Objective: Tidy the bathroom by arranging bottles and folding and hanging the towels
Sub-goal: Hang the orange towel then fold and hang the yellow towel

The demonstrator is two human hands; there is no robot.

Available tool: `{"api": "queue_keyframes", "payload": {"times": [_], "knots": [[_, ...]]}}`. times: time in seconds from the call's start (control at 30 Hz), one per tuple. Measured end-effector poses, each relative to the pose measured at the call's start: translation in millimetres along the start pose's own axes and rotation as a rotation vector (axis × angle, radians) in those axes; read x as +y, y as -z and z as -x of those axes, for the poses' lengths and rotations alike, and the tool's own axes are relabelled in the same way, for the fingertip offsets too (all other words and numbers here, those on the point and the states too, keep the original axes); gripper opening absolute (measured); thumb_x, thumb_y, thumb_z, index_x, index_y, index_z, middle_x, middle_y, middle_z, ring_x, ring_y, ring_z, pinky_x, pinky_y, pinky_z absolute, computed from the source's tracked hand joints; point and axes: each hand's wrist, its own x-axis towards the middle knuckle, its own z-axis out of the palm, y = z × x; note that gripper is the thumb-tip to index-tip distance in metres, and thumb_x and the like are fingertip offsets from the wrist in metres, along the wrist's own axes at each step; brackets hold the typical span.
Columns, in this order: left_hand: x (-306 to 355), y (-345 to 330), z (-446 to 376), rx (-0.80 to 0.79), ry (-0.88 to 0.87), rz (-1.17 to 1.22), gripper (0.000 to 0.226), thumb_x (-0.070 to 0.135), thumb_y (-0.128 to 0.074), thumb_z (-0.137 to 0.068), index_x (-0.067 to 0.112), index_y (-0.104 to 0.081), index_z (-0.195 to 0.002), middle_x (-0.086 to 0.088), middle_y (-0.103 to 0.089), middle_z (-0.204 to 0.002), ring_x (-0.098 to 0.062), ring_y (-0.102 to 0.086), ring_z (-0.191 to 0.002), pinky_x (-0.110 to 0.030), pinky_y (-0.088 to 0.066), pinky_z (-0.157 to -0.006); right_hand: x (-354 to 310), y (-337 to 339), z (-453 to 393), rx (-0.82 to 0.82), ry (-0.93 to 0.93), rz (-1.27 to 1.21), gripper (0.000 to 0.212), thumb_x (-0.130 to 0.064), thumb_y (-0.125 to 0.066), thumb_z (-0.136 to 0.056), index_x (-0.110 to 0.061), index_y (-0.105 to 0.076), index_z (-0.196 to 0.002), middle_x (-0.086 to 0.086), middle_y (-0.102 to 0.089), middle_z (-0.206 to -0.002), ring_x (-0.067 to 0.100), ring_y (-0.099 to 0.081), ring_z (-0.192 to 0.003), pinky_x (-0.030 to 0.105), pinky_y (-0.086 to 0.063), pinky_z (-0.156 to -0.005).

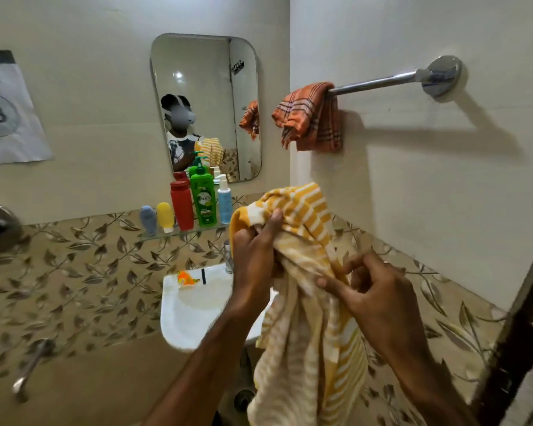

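A yellow-and-white striped towel (308,318) hung bunched in front of the person, above the right side of the white sink (194,312), its lower end trailing toward the bottom of the view. The left hand (254,256) gripped the towel's upper part, fingers curled into the cloth with the thumb up against a fold. The right hand (379,296) sat just beside it on the right, its index finger and thumb pinching a fold of the same towel, the other fingers loosely curled.

On the right wall a chrome towel bar (379,83) carried an orange checked towel (313,118), draped over its left end. A mirror (205,106) hung on the back wall. Below it a glass shelf (185,231) held a row of bottles: a grey-blue one (148,219), a yellow one (165,216), a red one (182,206), a green pump bottle (203,196) and a pale blue spray bottle (224,199). A small orange object (186,279) lay on the sink's rim.
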Motion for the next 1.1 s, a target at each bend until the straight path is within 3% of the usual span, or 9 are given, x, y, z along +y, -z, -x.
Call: {"api": "queue_keyframes", "payload": {"times": [0.1, 0.27, 0.43, 0.67, 0.83, 0.9, 0.97, 1.03, 1.1], "knots": [[-9.7, 17.1, 15.4, 0.083, 0.025, -0.002, 0.016, 0.028, -0.069, -0.092, 0.013, -0.075, -0.087, -0.009, -0.078, -0.092, -0.028, -0.074, -0.094, -0.047, -0.06, -0.085, 4.2, -2.1, 6.5, -0.205, -0.097, -0.217, 0.023, -0.045, -0.076, -0.079, -0.026, -0.064, -0.078, -0.008, -0.069, -0.07, 0.002, -0.067, -0.068, 0.023, -0.051, -0.06], [-21.1, 35.5, 40.4, 0.151, 0.085, -0.04, 0.018, 0.032, -0.066, -0.095, 0.019, -0.075, -0.086, 0.0, -0.079, -0.089, -0.018, -0.075, -0.09, -0.044, -0.059, -0.087, -4.3, -13.3, 23.5, -0.537, -0.197, -0.54, 0.04, -0.051, -0.074, -0.071, -0.019, -0.07, -0.095, 0.001, -0.076, -0.08, 0.014, -0.072, -0.073, 0.029, -0.056, -0.064], [-33.6, 51.3, 63.8, 0.202, 0.172, -0.072, 0.031, 0.042, -0.062, -0.095, 0.014, -0.075, -0.092, -0.006, -0.078, -0.089, -0.027, -0.075, -0.09, -0.046, -0.06, -0.084, -6.8, -41.9, 42.4, -0.51, -0.134, -0.446, 0.038, -0.048, -0.084, -0.069, -0.03, -0.069, -0.1, -0.005, -0.072, -0.083, 0.006, -0.069, -0.077, 0.023, -0.058, -0.069], [-46.6, 71.7, 93.9, 0.124, 0.238, -0.133, 0.036, 0.038, -0.058, -0.098, 0.007, -0.074, -0.103, -0.014, -0.078, -0.096, -0.03, -0.075, -0.092, -0.051, -0.059, -0.088, -7.4, -65.2, 54.5, -0.417, -0.003, -0.409, 0.022, -0.031, -0.078, -0.084, -0.025, -0.073, -0.104, -0.011, -0.071, -0.085, -0.001, -0.067, -0.08, 0.013, -0.051, -0.067], [-58.3, 84.7, 112.8, -0.015, 0.199, -0.232, 0.02, 0.026, -0.07, -0.091, 0.013, -0.075, -0.105, 0.0, -0.079, -0.095, -0.014, -0.075, -0.091, -0.032, -0.06, -0.078, -1.3, -77.2, 59.4, -0.456, -0.074, -0.558, 0.012, -0.033, -0.056, -0.099, -0.027, -0.065, -0.095, -0.01, -0.071, -0.091, 0.006, -0.067, -0.088, 0.037, -0.054, -0.082], [-63.3, 92.0, 116.4, 0.018, 0.15, -0.443, 0.031, 0.045, -0.074, -0.084, 0.014, -0.075, -0.082, 0.004, -0.076, -0.071, -0.007, -0.071, -0.068, -0.033, -0.055, -0.061, -0.9, -79.9, 60.2, -0.458, -0.098, -0.634, 0.013, -0.036, -0.053, -0.097, -0.028, -0.062, -0.094, -0.01, -0.068, -0.087, 0.008, -0.063, -0.083, 0.039, -0.051, -0.079], [-77.9, 102.7, 119.0, 0.111, 0.093, -0.934, 0.064, 0.072, -0.064, -0.077, 0.011, -0.064, -0.058, -0.001, -0.063, -0.051, -0.012, -0.058, -0.05, -0.039, -0.047, -0.055, -3.6, -79.3, 59.4, -0.446, -0.074, -0.664, 0.013, -0.027, -0.054, -0.101, -0.025, -0.062, -0.092, -0.016, -0.063, -0.078, 0.002, -0.056, -0.075, 0.029, -0.046, -0.071], [-91.1, 111.3, 123.4, 0.267, -0.05, -1.245, 0.072, 0.077, -0.057, -0.079, 0.01, -0.055, -0.052, -0.001, -0.051, -0.044, -0.015, -0.05, -0.046, -0.035, -0.039, -0.053, -7.4, -76.2, 57.2, -0.452, -0.054, -0.706, 0.018, -0.016, -0.054, -0.103, -0.023, -0.062, -0.089, -0.02, -0.06, -0.073, -0.004, -0.051, -0.07, 0.018, -0.042, -0.067], [-101.1, 118.2, 127.2, 0.376, -0.227, -1.285, 0.058, 0.068, -0.063, -0.082, 0.016, -0.055, -0.057, 0.002, -0.055, -0.051, -0.019, -0.054, -0.051, -0.031, -0.038, -0.05, -10.3, -72.8, 54.5, -0.491, -0.034, -0.744, 0.019, -0.012, -0.053, -0.102, -0.02, -0.063, -0.089, -0.019, -0.059, -0.074, -0.002, -0.051, -0.071, 0.016, -0.041, -0.068]]}}
